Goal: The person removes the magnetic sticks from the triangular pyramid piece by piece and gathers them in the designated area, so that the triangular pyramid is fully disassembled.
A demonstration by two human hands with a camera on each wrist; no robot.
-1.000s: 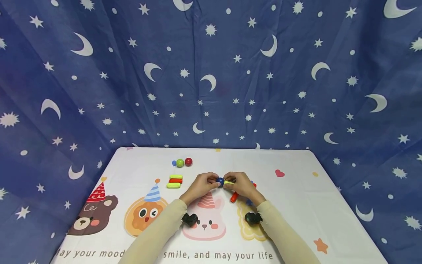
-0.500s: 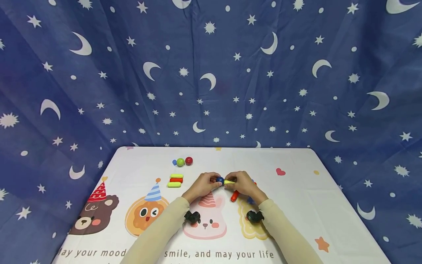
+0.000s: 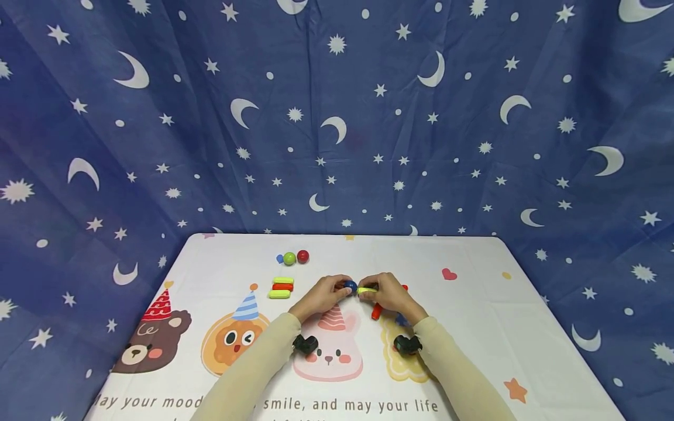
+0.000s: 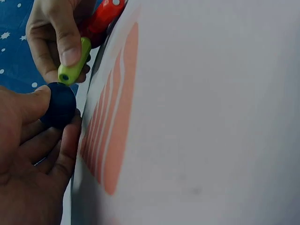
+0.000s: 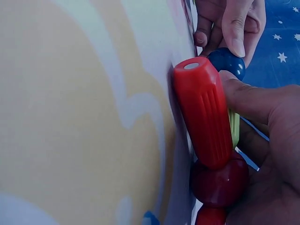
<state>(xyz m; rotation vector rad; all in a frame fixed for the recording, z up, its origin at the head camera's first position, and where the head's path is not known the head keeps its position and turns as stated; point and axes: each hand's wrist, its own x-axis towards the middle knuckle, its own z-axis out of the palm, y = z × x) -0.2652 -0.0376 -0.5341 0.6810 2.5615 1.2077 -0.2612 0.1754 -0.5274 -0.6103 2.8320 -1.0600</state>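
Near the middle of the table, my left hand [image 3: 323,294] pinches a dark blue ball [image 4: 60,105] between thumb and fingers. My right hand [image 3: 388,293] grips a yellow-green rod [image 4: 75,63], its end with a small hole facing the ball. Rod and ball are very close; whether they touch I cannot tell. By the right palm, the right wrist view has a ribbed red rod [image 5: 204,112] joined to a dark red ball [image 5: 220,180], with another red piece [image 5: 211,216] below it. The right fingers hide how the yellow-green rod meets these.
Left of my hands lie two yellow-green rods [image 3: 279,294] with a red rod [image 3: 282,287] between them. Farther back sit a green ball [image 3: 289,258] and a red ball [image 3: 302,256]. The white tablecloth [image 3: 474,327] has printed cartoons; a blue curtain [image 3: 337,117] hangs behind.
A small gap shows in the head view between the blue ball and the yellow-green rod, which looked closer together before. The red rod under the right hand has shifted slightly. Both hands keep their grips.
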